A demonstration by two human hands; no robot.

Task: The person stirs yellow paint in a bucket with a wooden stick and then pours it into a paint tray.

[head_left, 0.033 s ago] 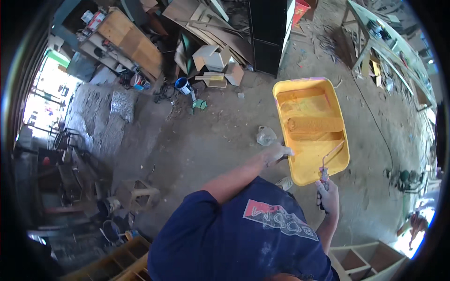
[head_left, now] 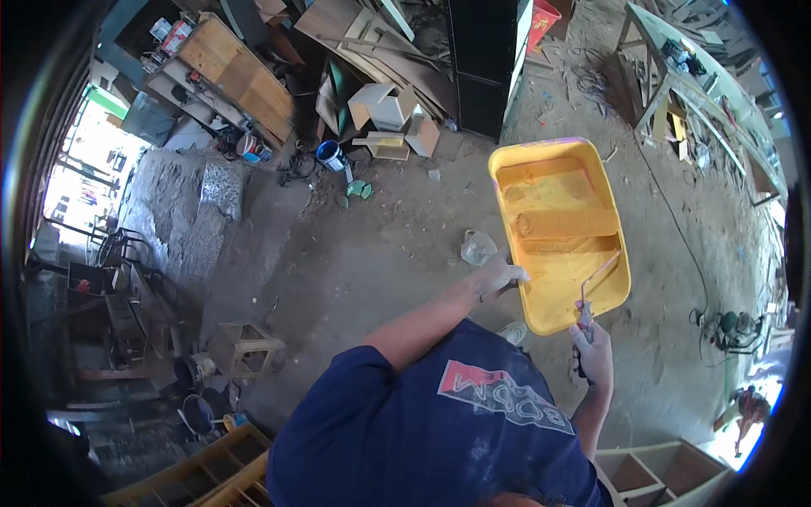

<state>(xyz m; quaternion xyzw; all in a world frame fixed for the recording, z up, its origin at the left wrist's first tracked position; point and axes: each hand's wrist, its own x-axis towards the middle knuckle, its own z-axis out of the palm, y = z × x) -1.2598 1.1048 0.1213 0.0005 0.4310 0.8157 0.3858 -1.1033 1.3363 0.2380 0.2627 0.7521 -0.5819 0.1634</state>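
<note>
Yellow paint tray unmoved in left hand

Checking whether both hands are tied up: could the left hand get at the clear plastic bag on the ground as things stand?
Probably not freely: the left hand grips the yellow paint tray, though the bag lies just beyond it.

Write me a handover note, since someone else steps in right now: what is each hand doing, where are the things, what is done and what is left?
Left hand: grips the near left rim of the yellow plastic paint tray, held above the dirt floor.
Right hand: closed on the handle of the paint roller, whose yellow-coated sleeve lies across the tray's middle.
Done: roller is loaded with yellow paint.
Left: no freshly painted surface is in view.
</note>
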